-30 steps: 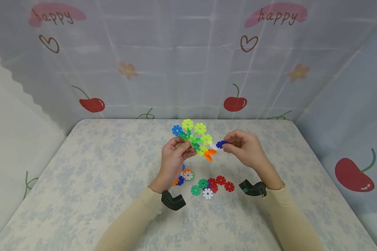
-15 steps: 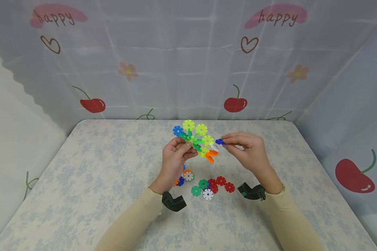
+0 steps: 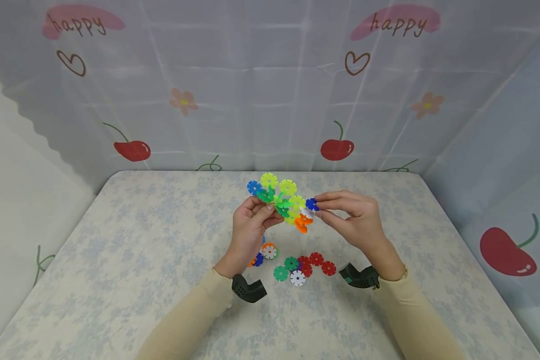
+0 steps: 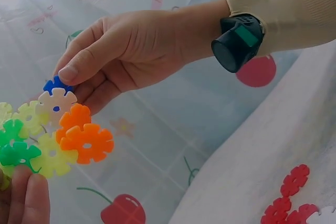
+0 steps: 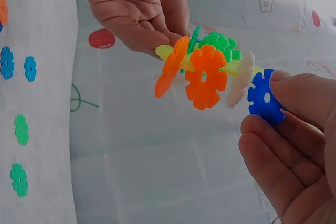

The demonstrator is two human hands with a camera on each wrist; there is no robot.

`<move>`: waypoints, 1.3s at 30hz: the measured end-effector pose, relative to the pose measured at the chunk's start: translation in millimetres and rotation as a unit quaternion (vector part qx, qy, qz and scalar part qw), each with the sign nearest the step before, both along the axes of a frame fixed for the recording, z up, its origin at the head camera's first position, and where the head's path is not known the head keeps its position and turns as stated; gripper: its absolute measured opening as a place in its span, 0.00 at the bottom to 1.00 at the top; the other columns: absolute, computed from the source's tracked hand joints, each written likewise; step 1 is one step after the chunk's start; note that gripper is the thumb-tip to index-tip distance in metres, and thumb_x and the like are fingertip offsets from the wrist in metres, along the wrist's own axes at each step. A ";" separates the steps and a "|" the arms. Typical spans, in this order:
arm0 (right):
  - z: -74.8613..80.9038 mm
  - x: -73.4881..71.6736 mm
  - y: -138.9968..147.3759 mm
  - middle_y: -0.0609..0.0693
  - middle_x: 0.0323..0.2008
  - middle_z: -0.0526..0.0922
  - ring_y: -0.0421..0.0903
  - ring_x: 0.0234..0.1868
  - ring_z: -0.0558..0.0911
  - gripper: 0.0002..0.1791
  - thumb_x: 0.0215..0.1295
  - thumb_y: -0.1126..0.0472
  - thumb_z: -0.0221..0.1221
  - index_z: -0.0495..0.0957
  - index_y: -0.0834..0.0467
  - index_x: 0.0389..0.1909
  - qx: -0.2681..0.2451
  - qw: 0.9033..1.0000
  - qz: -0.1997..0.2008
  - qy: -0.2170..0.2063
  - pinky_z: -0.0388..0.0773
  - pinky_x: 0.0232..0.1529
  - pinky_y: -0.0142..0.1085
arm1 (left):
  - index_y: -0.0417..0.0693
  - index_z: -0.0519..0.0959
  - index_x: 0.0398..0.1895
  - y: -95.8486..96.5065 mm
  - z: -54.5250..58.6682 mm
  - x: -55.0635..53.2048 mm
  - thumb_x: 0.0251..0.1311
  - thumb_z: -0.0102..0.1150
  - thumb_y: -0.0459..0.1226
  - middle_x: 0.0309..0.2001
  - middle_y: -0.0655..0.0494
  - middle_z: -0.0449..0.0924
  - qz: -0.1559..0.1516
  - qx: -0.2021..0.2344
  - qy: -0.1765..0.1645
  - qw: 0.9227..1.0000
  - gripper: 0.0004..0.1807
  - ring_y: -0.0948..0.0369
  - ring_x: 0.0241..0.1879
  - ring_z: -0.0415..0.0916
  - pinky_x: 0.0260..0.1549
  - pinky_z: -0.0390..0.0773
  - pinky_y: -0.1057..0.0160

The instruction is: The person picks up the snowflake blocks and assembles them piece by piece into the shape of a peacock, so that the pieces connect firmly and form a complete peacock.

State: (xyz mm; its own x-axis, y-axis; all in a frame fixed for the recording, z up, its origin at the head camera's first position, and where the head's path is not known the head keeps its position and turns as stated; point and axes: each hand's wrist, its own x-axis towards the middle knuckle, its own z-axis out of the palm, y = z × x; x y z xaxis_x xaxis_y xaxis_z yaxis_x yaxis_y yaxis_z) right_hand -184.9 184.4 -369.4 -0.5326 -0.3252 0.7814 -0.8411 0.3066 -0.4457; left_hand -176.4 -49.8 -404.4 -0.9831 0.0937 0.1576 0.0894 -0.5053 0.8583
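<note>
- Slotted-disc flower cluster (image 3: pixel 282 206), one, landmark for this entry: I held it up over the floral tablecloth (image 3: pixel 162 240); lime discs (image 3: pixel 288 187) ringed it, with green ones set between.
- Left hand (image 3: pixel 250 226): at the cluster's left side, thumb and fingers pinched together on its middle.
- Right hand (image 3: pixel 354 214): at the cluster's right side, thumb and fingertips clamped on one dark blue disc.
- Dark blue disc (image 5: pixel 258 91): at the cluster's right rim, just beside the white disc (image 5: pixel 241 81) there, its edge up against a lime one; whether the slots had engaged I could not tell.
- Orange discs (image 5: pixel 216 70), two: on the cluster's rim, nearer me than the white one.
- Loose red discs (image 3: pixel 316 258), green discs (image 3: pixel 280 273) and one white-and-dark disc (image 3: pixel 294 282): on the cloth, nearer me than the cluster.
- Step in hand, by my judgement: joining the blue disc to a lime petal.
- Next move, as I judged it: called for slot matched to slot, discs crosswise, then a firm push while my left hand braced the cluster.
</note>
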 end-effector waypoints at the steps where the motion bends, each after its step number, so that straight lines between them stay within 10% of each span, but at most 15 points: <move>1: 0.0 0.1 -0.2 0.63 0.36 0.90 0.36 0.44 0.88 0.08 0.54 0.68 0.74 0.89 0.66 0.35 -0.001 1.000 0.004 0.000 0.81 0.50 0.21 | 0.42 0.73 0.37 -0.2 -0.5 -0.2 0.72 0.52 0.26 0.32 0.59 0.84 0.000 -0.002 0.002 1.000 0.05 0.64 0.33 0.85 0.43 0.88 0.65; 9: 1.8 0.9 -0.6 0.62 0.35 0.90 0.34 0.44 0.88 0.19 0.38 0.84 0.73 0.89 0.65 0.33 0.005 1.000 0.022 -0.004 0.82 0.49 0.21 | 0.38 0.73 0.41 -0.2 0.0 0.3 0.72 0.52 0.26 0.33 0.60 0.84 0.000 -0.023 0.008 1.000 0.01 0.65 0.35 0.85 0.45 0.88 0.65; 15: 4.6 2.1 0.2 0.62 0.34 0.90 0.42 0.41 0.89 0.04 0.55 0.69 0.72 0.89 0.65 0.32 0.022 0.999 0.043 0.002 0.82 0.48 0.21 | 0.37 0.73 0.39 -1.7 0.5 0.1 0.71 0.55 0.27 0.32 0.60 0.85 -0.002 -0.046 0.016 0.999 0.01 0.64 0.34 0.85 0.44 0.88 0.64; 18: 4.7 3.0 -1.0 0.62 0.34 0.90 0.47 0.38 0.90 0.11 0.63 0.59 0.68 0.89 0.65 0.32 0.027 0.998 0.058 0.009 0.82 0.47 0.21 | 0.37 0.74 0.39 -2.1 1.1 -0.1 0.71 0.55 0.27 0.32 0.61 0.85 0.000 -0.060 0.020 0.998 0.01 0.65 0.34 0.85 0.44 0.88 0.64; 22: 2.9 3.9 -5.2 0.61 0.33 0.90 0.51 0.36 0.90 0.07 0.51 0.73 0.73 0.89 0.66 0.32 0.030 0.997 0.066 0.007 0.83 0.45 0.22 | 0.35 0.74 0.44 -2.7 -0.4 -1.0 0.72 0.52 0.26 0.33 0.62 0.86 0.003 -0.064 0.022 0.998 0.03 0.65 0.35 0.85 0.44 0.88 0.65; 39: -8.2 0.1 -7.6 0.62 0.38 0.88 0.39 0.39 0.87 0.16 0.49 0.82 0.67 0.86 0.69 0.40 -0.016 0.998 -0.013 -0.064 0.82 0.46 0.20 | 0.47 0.74 0.35 -6.3 0.5 -5.9 0.72 0.50 0.25 0.30 0.58 0.82 0.038 0.015 0.005 0.999 0.10 0.64 0.32 0.84 0.42 0.88 0.67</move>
State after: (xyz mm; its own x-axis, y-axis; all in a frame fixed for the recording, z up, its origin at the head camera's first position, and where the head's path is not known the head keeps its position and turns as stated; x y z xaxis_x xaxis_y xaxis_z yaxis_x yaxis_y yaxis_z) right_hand -184.8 176.8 -377.6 -0.6362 -0.2853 0.7168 -0.7688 0.3120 -0.5582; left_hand -182.4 -56.1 -403.9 -0.9855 0.0142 0.1693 0.1371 -0.5222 0.8418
